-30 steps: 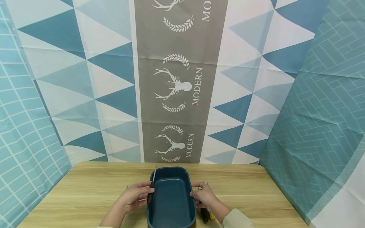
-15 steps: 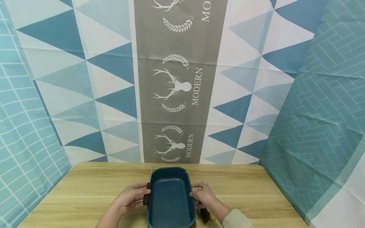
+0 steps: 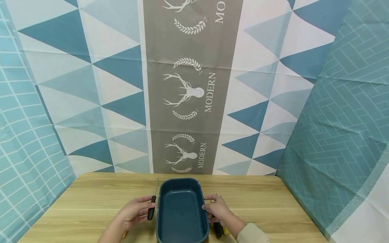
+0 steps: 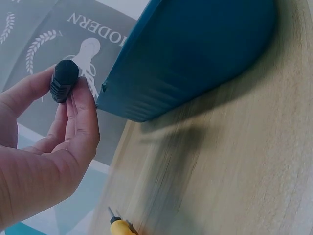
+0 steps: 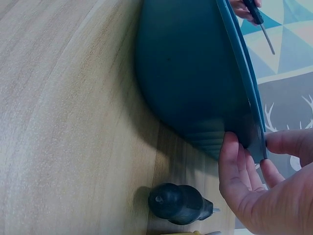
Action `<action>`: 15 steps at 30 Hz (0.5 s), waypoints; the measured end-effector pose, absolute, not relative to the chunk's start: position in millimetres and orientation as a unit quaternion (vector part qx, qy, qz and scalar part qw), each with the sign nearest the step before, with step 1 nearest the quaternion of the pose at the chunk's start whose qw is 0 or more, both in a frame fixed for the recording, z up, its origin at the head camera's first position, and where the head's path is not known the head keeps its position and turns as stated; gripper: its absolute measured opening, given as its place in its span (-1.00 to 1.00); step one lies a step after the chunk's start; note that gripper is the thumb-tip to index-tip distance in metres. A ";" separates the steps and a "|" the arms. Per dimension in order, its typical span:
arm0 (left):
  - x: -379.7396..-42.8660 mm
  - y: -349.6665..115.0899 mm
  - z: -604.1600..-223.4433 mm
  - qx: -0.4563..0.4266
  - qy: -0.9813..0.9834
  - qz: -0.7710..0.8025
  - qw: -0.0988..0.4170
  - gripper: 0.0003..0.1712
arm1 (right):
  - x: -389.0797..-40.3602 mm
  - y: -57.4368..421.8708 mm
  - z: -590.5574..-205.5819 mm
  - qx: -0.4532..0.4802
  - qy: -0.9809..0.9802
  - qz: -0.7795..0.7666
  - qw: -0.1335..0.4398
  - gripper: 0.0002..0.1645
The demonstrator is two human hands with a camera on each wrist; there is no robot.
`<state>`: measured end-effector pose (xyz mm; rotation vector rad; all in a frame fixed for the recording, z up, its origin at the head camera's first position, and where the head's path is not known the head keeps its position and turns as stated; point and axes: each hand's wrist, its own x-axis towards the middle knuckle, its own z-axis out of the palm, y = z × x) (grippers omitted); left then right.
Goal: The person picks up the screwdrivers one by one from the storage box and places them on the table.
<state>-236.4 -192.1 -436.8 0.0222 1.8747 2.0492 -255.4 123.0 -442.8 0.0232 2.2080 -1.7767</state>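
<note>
A dark blue rectangular bin (image 3: 182, 216) stands on the table in the middle of the head view, with nothing seen inside it. Just off its left side, my left hand (image 3: 132, 213) pinches a screwdriver (image 3: 151, 212) by its black handle, the thin metal shaft pointing away from me. In the left wrist view that handle end (image 4: 65, 77) is gripped between thumb and fingers, apart from the bin wall (image 4: 195, 54). My right hand (image 3: 219, 209) holds the bin's right rim, thumb inside and fingers against the outer wall, as the right wrist view (image 5: 274, 191) bears out.
Right of the bin, under my right hand, lies a black-handled screwdriver (image 5: 178, 201) beside a yellow-handled one (image 5: 183, 233). Another yellow-handled screwdriver (image 4: 121, 227) lies on the left, mostly hidden below my left wrist. Patterned cloth (image 3: 188, 101) hangs behind the wooden table (image 3: 252, 195).
My left hand has shifted left, carrying the screwdriver from the bin's left rim to just outside it. A bit of yellow now shows by that wrist. The right hand and bin stay put.
</note>
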 end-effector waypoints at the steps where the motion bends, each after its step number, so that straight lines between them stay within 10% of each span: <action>1: -236.7 -192.5 -436.9 0.004 0.663 0.726 0.181 -0.15 | -255.2 123.2 -442.6 0.008 0.769 -0.620 0.153 -0.48; 15: -234.9 -209.0 -442.2 -0.027 0.657 0.732 0.181 -0.16 | -255.2 122.9 -442.3 0.007 0.768 -0.622 0.152 -0.48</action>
